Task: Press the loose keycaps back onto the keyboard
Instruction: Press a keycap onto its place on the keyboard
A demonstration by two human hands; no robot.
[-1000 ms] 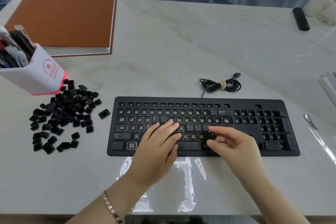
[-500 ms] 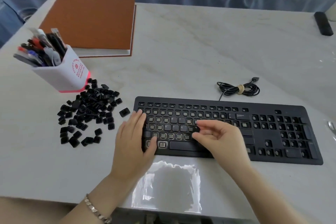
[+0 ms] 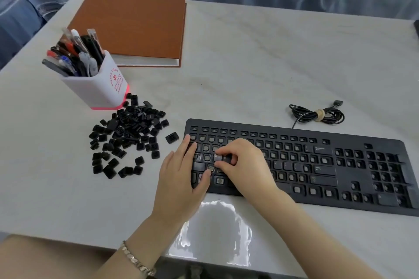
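Keycaps (image 3: 129, 138) lie in a loose heap on the table (image 3: 249, 63), left of the keyboard (image 3: 317, 165) and just in front of the pen pot (image 3: 102, 90). One stray cap (image 3: 172, 137) sits between the heap and the keyboard's left end. They look like small, hard pieces of smooth plastic, so they are probably very light, apt to skid or flip under a careless touch, and stiff enough to take a firm push. The clips underneath are likely the weak part. A cap is probably best pinched by two opposite sides, letter up, set square over its socket and then pressed straight down on the flat top. The right hand (image 3: 244, 165) is over the left letter rows with its fingers curled. Its thumb (image 3: 221, 168) and bent fingertips close on a single keycap (image 3: 218, 157) that sits at a socket in the middle row; whether it is fully seated cannot be told. The left hand (image 3: 179, 183) rests flat on the keyboard's left end, fingers (image 3: 189, 145) straight and holding nothing, just beside that cap and seemingly steadying the board. The heap is well apart from both hands, and most sockets are bare.
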